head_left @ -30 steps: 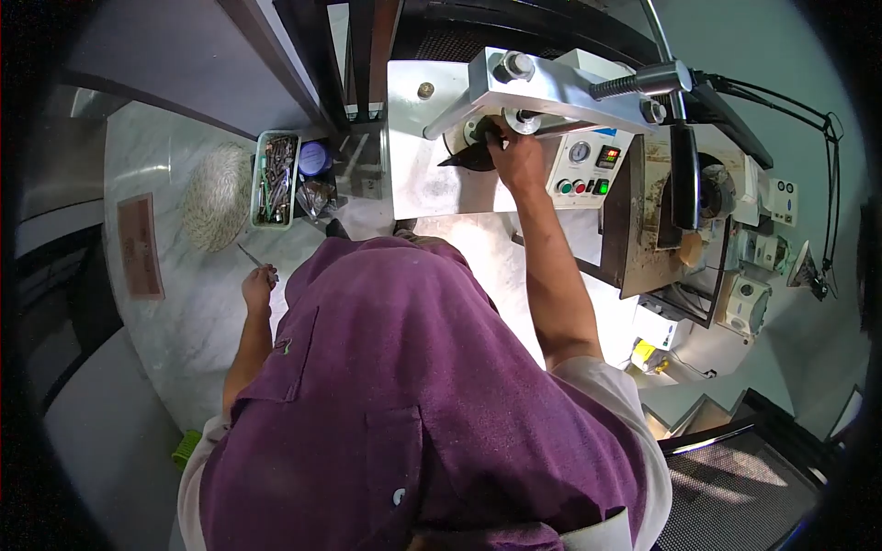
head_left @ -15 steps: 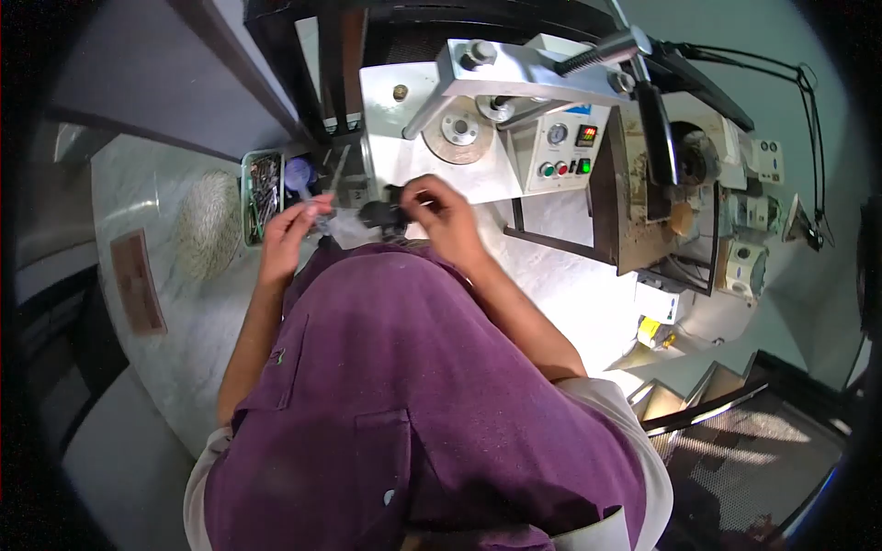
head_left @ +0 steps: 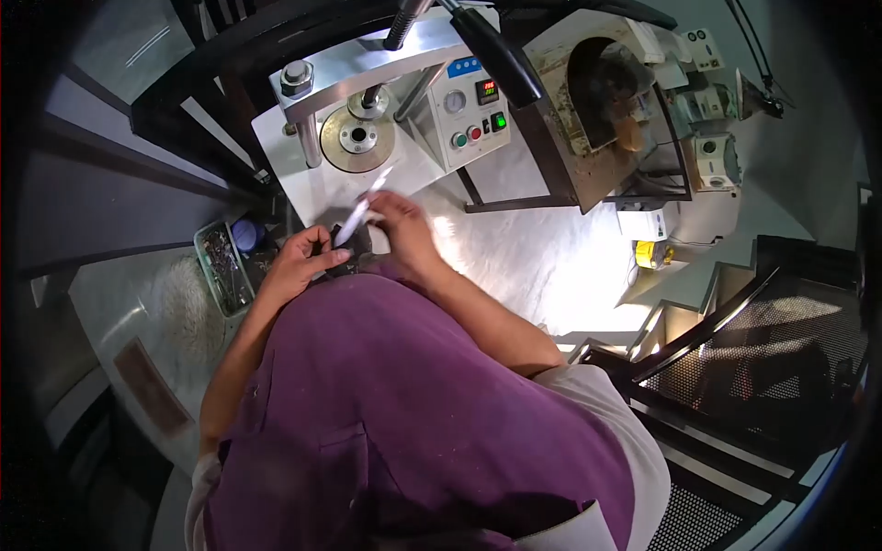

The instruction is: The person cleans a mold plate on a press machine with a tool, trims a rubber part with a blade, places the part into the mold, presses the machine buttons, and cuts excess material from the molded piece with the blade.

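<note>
My right hand is closed on a slim whitish tool, slightly blurred, whose pointed end tilts up toward the press. Just left of it, my left hand has its fingers bent and pressed together near the tool's lower end; whatever they grip is too small and dark to name. Both hands are in front of the purple apron. Beyond them stands a white press with a round metal disc on its base.
A green tray of small metal parts and a purple round container lie left of my hands. The press's black-handled lever hangs overhead. A dark-framed machine stands right, with a perforated black chair lower right.
The view has shifted, so the press appears further left. My hands have come closer together. The whitish tool now shows in my right hand, and the black object formerly beside it is mostly hidden.
</note>
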Available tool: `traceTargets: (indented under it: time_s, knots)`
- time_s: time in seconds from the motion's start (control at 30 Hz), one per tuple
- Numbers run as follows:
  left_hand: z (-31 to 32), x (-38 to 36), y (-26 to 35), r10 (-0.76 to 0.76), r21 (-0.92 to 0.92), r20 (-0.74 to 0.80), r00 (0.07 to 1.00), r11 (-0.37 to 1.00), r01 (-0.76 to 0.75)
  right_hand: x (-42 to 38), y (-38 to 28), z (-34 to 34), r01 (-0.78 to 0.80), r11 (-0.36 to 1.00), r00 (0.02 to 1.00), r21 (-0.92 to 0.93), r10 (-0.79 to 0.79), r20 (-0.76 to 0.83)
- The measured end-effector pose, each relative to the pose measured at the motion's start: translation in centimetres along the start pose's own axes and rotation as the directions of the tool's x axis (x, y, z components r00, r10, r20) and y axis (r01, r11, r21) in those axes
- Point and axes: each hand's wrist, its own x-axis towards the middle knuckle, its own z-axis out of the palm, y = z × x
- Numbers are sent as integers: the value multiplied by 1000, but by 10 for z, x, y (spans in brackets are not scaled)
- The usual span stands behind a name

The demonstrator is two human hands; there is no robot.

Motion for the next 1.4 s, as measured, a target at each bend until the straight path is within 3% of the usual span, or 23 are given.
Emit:
traceTargets:
  time_s: [0.07,0.13,0.2,0.23,0.33,0.37,0.43,0.47,0.53,0.63,0.73,0.8,0.87,0.93,1.0,1.03,1.07,1.13,1.17,1.27,1.3,1.33,1.4]
  knots:
    - [-11,7,-19,11,-27,90,996,1000,-9,13,-14,-15,216,947,976,239,-206,-64]
    - [-8,8,-25,88,-119,20,996,989,-85,16,-34,-37,217,940,959,265,-155,-239]
    - [-4,4,-15,-77,-444,-270,960,895,-53,32,-34,-74,274,958,892,88,-219,-396]
    - [-13,1,-16,-79,-558,-183,980,829,-37,44,-26,-102,281,956,853,-83,-288,-436]
    - [-23,-15,-11,-54,-438,-97,994,899,7,65,-30,-131,240,879,745,-413,-439,-501]
    - [-22,-22,-5,-21,-190,-79,997,982,6,71,-34,-132,196,802,672,-564,-529,-518]
    - [-14,-35,5,47,203,8,999,978,-48,86,-33,-143,180,808,692,-562,-510,-512]
    - [-13,-42,7,-61,202,26,998,978,55,94,-32,-148,166,808,703,-565,-499,-507]
    - [-22,-50,-19,-153,-64,-20,988,986,151,102,-29,-154,182,812,712,-555,-498,-495]
    - [-30,-65,-23,-204,-226,-42,978,956,189,107,-30,-152,182,851,718,-493,-458,-525]
    - [-21,-76,4,-234,-238,-83,969,948,209,110,-31,-157,129,915,771,-381,-334,-542]
    - [-19,-80,4,-153,-147,-182,971,981,127,113,-29,-158,158,941,795,-300,-301,-526]
    - [-27,-82,-10,-225,-153,-187,956,968,198,108,-33,-154,164,850,762,-501,-432,-483]
    - [-19,-84,11,-231,-54,-184,955,973,225,101,-29,-150,193,842,741,-504,-462,-488]
    - [-17,-86,19,-205,-315,-50,978,932,179,92,-24,-145,229,832,720,-505,-494,-487]
    - [-16,-87,17,-288,-490,-21,957,838,241,84,-21,-143,274,842,718,-464,-500,-483]
    - [-23,-87,7,-287,-491,-25,958,838,238,75,-17,-141,315,851,717,-421,-504,-482]
    - [-39,-79,-21,-192,-76,-124,974,980,184,53,-18,-112,336,885,824,-323,-443,-354]
    - [-35,-70,-33,-115,-29,-218,969,993,112,45,-16,-99,328,890,879,-318,-411,-243]
    - [-14,-31,-21,-8,-33,-368,930,999,-5,18,-16,-32,237,912,971,-333,-224,79]
    - [-13,-23,-18,-6,-32,-363,932,999,-6,22,-2,-22,411,820,908,-399,-333,254]
    - [-12,-16,-15,1,-87,-298,955,996,-28,11,-15,5,272,910,946,-314,-194,259]
    - [-4,-11,-1,16,-140,-230,973,989,-49,12,-7,22,267,916,937,-301,-174,302]
